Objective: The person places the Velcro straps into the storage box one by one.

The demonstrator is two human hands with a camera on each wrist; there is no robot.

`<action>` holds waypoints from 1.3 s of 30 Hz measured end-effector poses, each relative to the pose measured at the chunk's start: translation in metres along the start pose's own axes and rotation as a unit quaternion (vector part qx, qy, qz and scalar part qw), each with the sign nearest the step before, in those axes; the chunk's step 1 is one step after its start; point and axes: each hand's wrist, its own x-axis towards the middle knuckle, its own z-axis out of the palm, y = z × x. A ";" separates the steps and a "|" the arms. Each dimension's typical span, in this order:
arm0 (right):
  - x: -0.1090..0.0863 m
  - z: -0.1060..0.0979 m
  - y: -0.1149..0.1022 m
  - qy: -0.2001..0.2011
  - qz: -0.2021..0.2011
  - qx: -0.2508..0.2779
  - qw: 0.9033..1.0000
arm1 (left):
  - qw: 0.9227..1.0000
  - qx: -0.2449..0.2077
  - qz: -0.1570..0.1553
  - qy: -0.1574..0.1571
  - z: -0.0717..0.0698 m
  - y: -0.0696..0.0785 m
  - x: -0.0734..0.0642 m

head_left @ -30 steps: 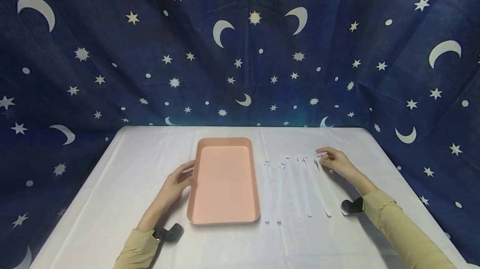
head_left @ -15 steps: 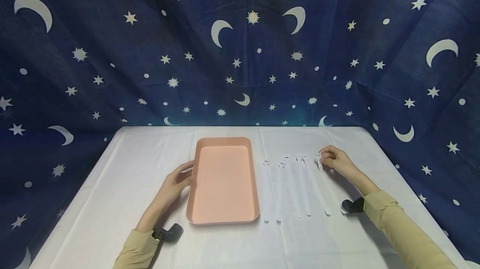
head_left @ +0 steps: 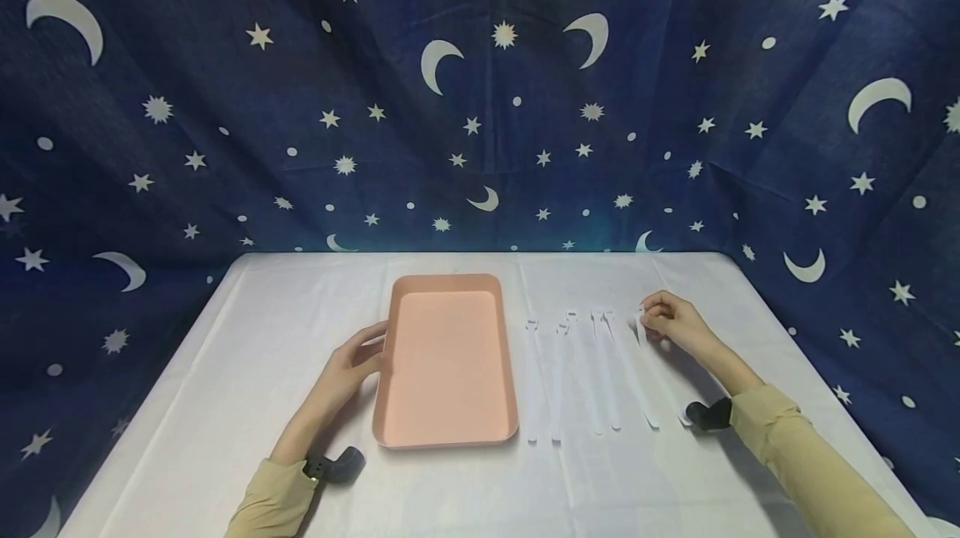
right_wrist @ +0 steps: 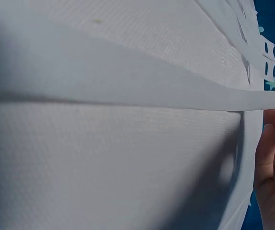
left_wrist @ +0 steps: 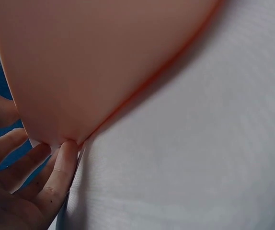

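A shallow, peach-coloured rectangular tray (head_left: 450, 371) lies on the white-covered table. My left hand (head_left: 345, 367) is at the tray's left side, its fingertips touching the edge; the left wrist view shows its spread fingers (left_wrist: 61, 167) against the rim. To the right, my right hand (head_left: 677, 326) pinches the far end of a flat white strap (right_wrist: 176, 96). That strap slants down toward my wrist, its near end beside the black wrist camera. Several similar white straps (head_left: 557, 388) with slotted ends lie side by side between the tray and my right hand.
The white tablecloth (head_left: 225, 405) covers the table, whose far edge meets a dark blue curtain (head_left: 480, 188) printed with moons and stars. A black camera (head_left: 345, 465) sits on my left wrist, another (head_left: 708, 414) on my right.
My right hand's fingertips have closed together on the strap's slotted end and moved slightly to the right. The left hand and the tray stay in place; the head view has shifted a little.
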 end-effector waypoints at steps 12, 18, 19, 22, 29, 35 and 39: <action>-0.011 -0.005 -0.008 0.014 -0.029 0.029 0.999 | 1.000 -0.001 -0.002 0.003 0.000 -0.001 0.000; -0.018 -0.009 -0.007 0.023 -0.047 0.048 0.997 | 1.000 0.000 -0.001 0.004 0.000 -0.001 0.001; -0.019 -0.010 -0.007 0.024 -0.050 0.053 0.997 | 1.000 0.002 -0.001 0.003 0.000 -0.001 0.000; -0.024 -0.012 -0.008 0.029 -0.056 0.067 0.996 | 1.000 0.004 -0.005 0.001 0.000 -0.001 0.000; -0.033 -0.013 -0.006 0.039 -0.063 0.099 0.992 | 1.000 0.003 -0.017 0.001 0.000 0.002 -0.002; -0.039 -0.012 -0.006 0.053 -0.076 0.119 0.989 | 1.000 0.000 -0.021 0.001 -0.001 0.003 -0.002; -0.041 -0.011 -0.007 0.062 -0.086 0.137 0.985 | 1.000 -0.002 -0.022 -0.001 -0.001 0.003 -0.002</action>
